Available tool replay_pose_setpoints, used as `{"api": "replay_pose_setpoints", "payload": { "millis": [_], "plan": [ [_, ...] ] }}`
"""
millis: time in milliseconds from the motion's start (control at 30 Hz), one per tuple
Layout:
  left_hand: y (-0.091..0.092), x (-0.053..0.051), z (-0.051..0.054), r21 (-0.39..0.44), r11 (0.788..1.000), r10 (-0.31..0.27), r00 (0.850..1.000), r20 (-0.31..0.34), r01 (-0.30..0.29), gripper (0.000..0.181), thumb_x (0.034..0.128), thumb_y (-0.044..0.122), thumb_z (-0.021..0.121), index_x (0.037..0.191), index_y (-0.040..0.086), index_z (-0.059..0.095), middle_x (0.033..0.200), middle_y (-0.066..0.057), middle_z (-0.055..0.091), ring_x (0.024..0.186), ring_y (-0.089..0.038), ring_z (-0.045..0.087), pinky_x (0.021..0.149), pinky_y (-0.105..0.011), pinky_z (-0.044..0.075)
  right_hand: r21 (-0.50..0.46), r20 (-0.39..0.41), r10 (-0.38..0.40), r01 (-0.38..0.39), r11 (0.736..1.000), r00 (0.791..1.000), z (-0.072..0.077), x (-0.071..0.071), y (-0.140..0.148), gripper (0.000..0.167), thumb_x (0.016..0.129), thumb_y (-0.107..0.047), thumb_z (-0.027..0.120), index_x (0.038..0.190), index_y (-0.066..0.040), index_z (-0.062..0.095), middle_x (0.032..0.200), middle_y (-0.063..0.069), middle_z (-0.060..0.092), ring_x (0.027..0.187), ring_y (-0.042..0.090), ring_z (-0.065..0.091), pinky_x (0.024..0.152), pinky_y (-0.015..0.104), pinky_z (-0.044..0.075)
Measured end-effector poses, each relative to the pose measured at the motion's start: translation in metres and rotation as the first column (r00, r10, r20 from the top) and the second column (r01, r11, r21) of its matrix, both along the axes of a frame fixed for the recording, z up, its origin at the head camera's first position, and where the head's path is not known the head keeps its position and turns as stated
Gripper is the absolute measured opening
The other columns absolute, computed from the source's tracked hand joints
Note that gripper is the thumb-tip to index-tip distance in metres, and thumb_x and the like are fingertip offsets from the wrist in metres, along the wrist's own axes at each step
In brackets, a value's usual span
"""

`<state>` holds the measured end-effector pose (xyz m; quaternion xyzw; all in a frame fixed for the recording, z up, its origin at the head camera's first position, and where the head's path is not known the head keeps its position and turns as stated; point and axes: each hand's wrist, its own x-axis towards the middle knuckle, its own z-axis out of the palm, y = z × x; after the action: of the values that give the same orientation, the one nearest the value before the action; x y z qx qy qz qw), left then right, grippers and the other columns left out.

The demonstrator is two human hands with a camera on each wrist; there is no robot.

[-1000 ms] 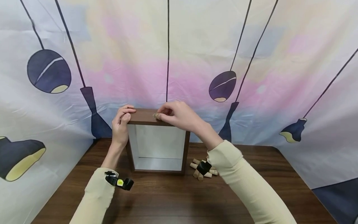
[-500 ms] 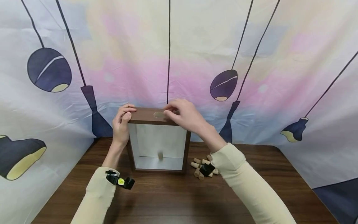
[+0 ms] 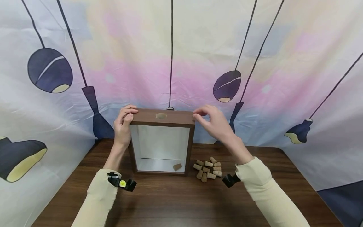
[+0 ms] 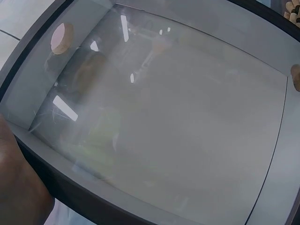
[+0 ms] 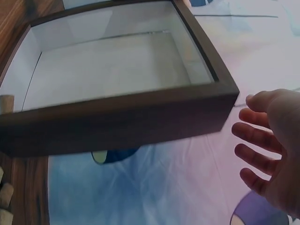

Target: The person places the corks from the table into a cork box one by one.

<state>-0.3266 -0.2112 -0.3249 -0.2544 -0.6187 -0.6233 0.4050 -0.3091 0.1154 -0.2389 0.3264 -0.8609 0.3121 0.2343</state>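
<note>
A brown wooden box with a clear front [image 3: 160, 142] stands upright on the table, a round hole [image 3: 161, 116] in its top face. My left hand [image 3: 123, 127] grips the box's upper left corner, fingers on top. One cork [image 3: 177, 166] lies inside at the bottom right; the left wrist view shows it at the right edge [image 4: 296, 77]. Just off the box's upper right corner is my right hand [image 3: 215, 123], its relaxed fingers holding nothing; in the right wrist view the hand [image 5: 276, 145] has its fingers apart beside the frame.
Several loose corks [image 3: 208, 169] lie in a group on the dark wooden table [image 3: 175, 201], right of the box. Behind the table hangs a printed cloth [image 3: 141, 56] with lamp shapes. Each wrist wears a small black camera.
My right hand has let a cork go at the hole and moved right. The cork has dropped through the box to its bottom right. My left hand keeps its grip.
</note>
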Motion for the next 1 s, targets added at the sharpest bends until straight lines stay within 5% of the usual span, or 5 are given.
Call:
{"api": "replay_pose_setpoints", "payload": {
  "millis": [467,1000],
  "plan": [
    [0.0,-0.001,-0.001,0.007,1.0,-0.01,1.0,-0.007,0.01,0.031,0.1,0.009,0.045,0.108,-0.016,0.061,0.124,-0.009,0.059,0.127,-0.02,0.048,0.105,-0.027,0.034,0.009,0.054,-0.096,0.096,0.995,0.994,-0.025,0.007,0.046,0.022,0.1,-0.031,0.062,0.111,-0.016,0.073,0.107,0.001,0.07,0.098,0.018,0.06,0.085,0.045,0.048],
    [0.002,0.0,0.001,0.011,1.0,-0.015,1.0,-0.012,0.015,0.031,0.1001,0.009,0.045,0.108,-0.016,0.061,0.123,-0.011,0.059,0.125,-0.021,0.049,0.101,-0.026,0.035,0.114,0.101,-0.09,0.078,0.99,0.991,-0.075,0.011,0.086,0.017,0.099,-0.025,0.064,0.11,-0.016,0.073,0.106,0.0,0.072,0.085,0.012,0.062,0.07,0.03,0.049]
  ]
}}
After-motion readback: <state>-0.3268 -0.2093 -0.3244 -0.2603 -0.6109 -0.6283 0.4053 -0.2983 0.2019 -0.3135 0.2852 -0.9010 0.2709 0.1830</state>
